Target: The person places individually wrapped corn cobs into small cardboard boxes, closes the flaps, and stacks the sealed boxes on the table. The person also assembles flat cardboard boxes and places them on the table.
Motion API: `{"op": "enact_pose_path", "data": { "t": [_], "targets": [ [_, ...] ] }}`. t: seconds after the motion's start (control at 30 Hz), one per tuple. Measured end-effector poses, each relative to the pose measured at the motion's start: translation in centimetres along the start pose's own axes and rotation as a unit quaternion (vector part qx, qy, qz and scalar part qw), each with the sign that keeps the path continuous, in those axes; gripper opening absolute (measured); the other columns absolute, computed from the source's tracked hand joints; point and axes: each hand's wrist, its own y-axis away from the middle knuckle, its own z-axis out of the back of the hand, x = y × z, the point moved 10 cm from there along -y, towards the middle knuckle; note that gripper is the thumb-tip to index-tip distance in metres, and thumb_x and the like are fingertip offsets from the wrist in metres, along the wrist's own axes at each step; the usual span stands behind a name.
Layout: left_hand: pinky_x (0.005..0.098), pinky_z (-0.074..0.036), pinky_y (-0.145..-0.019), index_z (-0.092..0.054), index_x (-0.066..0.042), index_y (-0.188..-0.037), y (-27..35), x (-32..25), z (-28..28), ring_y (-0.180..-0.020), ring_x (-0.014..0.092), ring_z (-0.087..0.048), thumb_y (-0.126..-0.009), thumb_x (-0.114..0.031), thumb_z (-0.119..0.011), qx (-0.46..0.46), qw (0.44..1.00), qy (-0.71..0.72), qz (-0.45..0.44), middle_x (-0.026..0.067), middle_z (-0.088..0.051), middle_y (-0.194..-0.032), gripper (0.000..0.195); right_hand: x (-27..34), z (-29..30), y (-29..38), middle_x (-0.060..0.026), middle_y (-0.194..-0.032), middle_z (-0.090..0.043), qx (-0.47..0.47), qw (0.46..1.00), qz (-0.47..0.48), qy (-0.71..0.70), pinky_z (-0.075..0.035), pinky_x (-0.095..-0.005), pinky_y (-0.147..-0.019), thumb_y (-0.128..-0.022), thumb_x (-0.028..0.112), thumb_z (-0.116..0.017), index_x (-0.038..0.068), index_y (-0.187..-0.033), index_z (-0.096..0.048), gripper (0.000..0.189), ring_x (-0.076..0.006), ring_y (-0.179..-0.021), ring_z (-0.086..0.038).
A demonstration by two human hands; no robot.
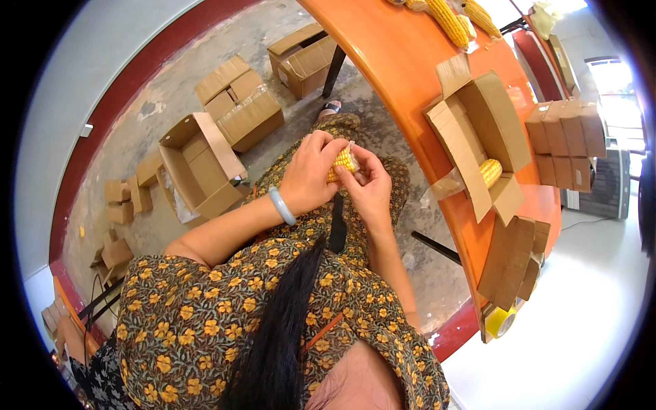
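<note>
Above my lap, my left hand (309, 171), with a pale bangle on its wrist, grips a corn cob (344, 163) that has clear plastic film at its end. My right hand (370, 180) holds the plastic-covered end of the same cob, its thumb against the kernels. Both palms hide part of the cob. To the right, an open cardboard box (457, 134) stands on the orange table (382, 38), with one corn cob (490, 172) inside it. More cobs (449, 23) lie at the table's far end.
A roll of yellow tape (500, 322) and flattened cardboard (507, 261) are at the table's near end. Stacked cartons (566, 130) stand beyond the table. Open boxes (197, 161) and a larger carton (248, 115) are on the floor at left. Another person's arm (70, 339) shows at lower left.
</note>
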Motion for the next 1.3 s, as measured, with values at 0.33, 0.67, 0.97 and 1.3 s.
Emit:
{"op": "enact_pose_path", "data": {
  "t": [0.33,0.67,0.97,1.3],
  "targets": [
    [0.033,-0.04,-0.11,-0.039,-0.003,-0.148,0.7,1.9,0.2,-0.127,0.017,-0.051,-0.084,-0.001,-0.074,0.138,0.868,0.467,0.093,0.0084,-0.052,-0.136,0.073,3.6,-0.3,0.5,-0.0107,-0.124,-0.059,0.016,0.994,0.021,-0.106,-0.05,-0.0311,-0.098,-0.093,0.008,-0.067,-0.002,-0.134,-0.053,0.045,-0.0165,-0.118,-0.058],
    [0.0353,-0.039,-0.111,-0.043,-0.001,-0.145,-2.2,-3.6,4.2,-0.126,0.019,-0.052,-0.081,-0.006,-0.071,0.241,0.888,0.391,0.016,0.0099,-0.053,-0.135,0.071,12.4,-1.6,2.0,-0.0143,-0.105,-0.065,0.141,0.95,0.098,0.26,-0.055,-0.0352,-0.079,-0.079,0.022,-0.083,0.001,-0.11,-0.058,0.045,-0.0252,-0.091,-0.066],
    [0.0318,-0.046,-0.1,-0.045,-0.004,-0.143,-4.3,-6.2,1.6,-0.117,0.016,-0.055,-0.089,0.0,-0.063,0.203,0.862,0.462,0.042,0.0084,-0.052,-0.132,0.057,20.1,7.0,2.7,-0.0072,-0.098,-0.068,-0.032,0.975,0.113,0.19,-0.052,-0.0226,-0.063,-0.096,0.014,-0.064,-0.002,-0.144,-0.04,0.056,-0.0066,-0.075,-0.063],
    [0.0316,-0.05,-0.096,-0.059,0.002,-0.125,-0.8,-3.4,-1.8,-0.112,0.017,-0.059,-0.093,0.001,-0.06,0.264,0.861,0.429,0.069,0.0075,-0.057,-0.122,0.032,18.3,24.1,-3.0,-0.0173,-0.084,-0.069,-0.19,0.824,-0.129,0.518,-0.057,-0.0337,-0.059,-0.091,0.05,-0.065,-0.008,-0.108,-0.059,0.061,-0.0209,-0.072,-0.073]
  ]
}}
